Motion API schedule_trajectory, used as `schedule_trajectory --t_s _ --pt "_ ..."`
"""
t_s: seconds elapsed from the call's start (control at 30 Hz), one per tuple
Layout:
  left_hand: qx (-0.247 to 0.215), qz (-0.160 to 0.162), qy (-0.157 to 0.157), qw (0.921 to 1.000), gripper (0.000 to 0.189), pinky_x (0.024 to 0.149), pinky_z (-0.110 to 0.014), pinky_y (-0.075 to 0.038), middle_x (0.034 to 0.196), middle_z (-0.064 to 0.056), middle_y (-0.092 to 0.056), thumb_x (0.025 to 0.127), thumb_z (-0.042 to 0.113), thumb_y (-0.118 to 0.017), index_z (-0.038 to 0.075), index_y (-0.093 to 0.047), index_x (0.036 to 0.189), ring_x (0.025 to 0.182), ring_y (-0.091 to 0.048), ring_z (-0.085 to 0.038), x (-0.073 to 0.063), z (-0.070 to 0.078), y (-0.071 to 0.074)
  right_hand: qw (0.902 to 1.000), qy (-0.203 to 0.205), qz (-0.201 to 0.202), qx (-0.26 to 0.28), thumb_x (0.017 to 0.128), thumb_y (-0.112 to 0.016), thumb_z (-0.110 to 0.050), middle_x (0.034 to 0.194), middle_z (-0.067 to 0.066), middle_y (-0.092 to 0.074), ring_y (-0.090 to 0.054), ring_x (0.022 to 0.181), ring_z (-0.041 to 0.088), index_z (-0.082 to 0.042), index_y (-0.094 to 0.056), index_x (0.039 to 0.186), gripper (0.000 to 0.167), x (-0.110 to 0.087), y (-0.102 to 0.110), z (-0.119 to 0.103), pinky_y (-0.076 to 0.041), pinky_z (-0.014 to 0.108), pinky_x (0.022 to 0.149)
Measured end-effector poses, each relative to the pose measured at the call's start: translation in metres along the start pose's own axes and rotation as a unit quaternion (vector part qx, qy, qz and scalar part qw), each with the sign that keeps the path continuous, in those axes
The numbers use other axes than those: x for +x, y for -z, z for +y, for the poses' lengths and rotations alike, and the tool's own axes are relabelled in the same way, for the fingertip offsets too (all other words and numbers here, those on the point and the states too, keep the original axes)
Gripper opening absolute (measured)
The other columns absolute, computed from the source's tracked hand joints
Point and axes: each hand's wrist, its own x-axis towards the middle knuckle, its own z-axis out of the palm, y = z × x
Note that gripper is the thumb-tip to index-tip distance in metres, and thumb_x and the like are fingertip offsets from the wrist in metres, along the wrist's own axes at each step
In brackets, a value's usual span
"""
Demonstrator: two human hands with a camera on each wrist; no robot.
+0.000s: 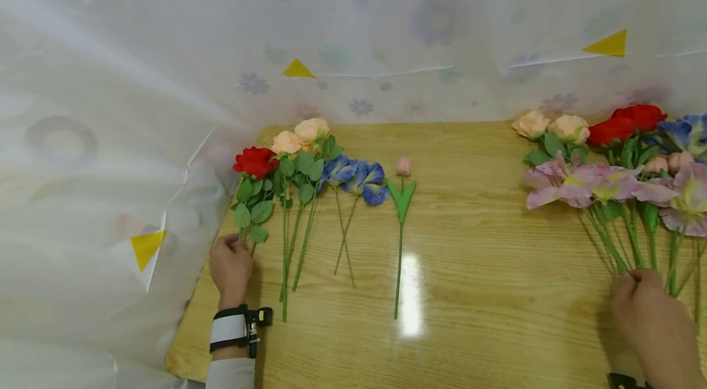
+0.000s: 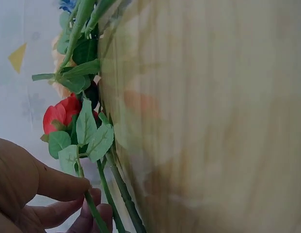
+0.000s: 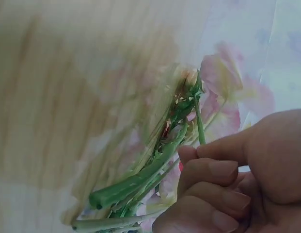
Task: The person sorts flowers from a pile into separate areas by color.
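At the table's left side my left hand (image 1: 231,267) pinches the stem of a red rose (image 1: 255,162). Thumb and fingers meet on the green stem (image 2: 93,209) in the left wrist view, with further stems beside it. Peach roses (image 1: 287,143) and blue irises (image 1: 359,178) lie just right of the red bloom. On the far right my right hand (image 1: 654,315) holds a green stem (image 3: 199,121) between thumb and index finger, below several pink irises (image 1: 563,183). Which bloom that stem carries is hard to tell, but a pink iris is nearest.
A single pink tulip (image 1: 403,167) lies mid-table. Behind the pink irises are peach roses (image 1: 569,129), red roses (image 1: 610,130) and blue irises (image 1: 685,132). A pale floral sheet (image 1: 375,21) with yellow triangles (image 1: 298,69) borders the wooden table (image 1: 486,242) at back and left.
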Motion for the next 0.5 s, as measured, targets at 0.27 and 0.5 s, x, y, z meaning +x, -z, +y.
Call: schedule_trajectory --t_s 0.27,0.5 --pt "0.007 -0.016 -0.002 0.9998 0.029 0.089 -0.06 -0.046 0.112 -0.031 -0.062 0.1 0.004 -0.052 -0.01 -0.063 0.123 0.104 -0.06 -0.048 -0.003 0.003 0.002 0.9977 0.01 0.046 0.048 0.109 -0.01 -0.024 0.087 0.04 -0.053 -0.056 0.059 0.039 0.027 -0.033 0.132 0.06 0.003 0.002 0.0 -0.043 0.045 0.05" --pt "-0.011 -0.008 0.004 0.9999 0.037 0.093 -0.061 -0.041 0.123 -0.032 -0.055 0.102 0.011 -0.052 -0.011 -0.055 0.132 0.11 -0.05 -0.048 -0.008 0.01 0.008 0.9804 -0.061 0.122 0.143 0.109 -0.005 -0.03 0.072 0.021 -0.046 -0.041 0.05 0.028 0.015 -0.036 0.142 0.064 -0.004 0.005 -0.011 -0.033 0.037 0.049"
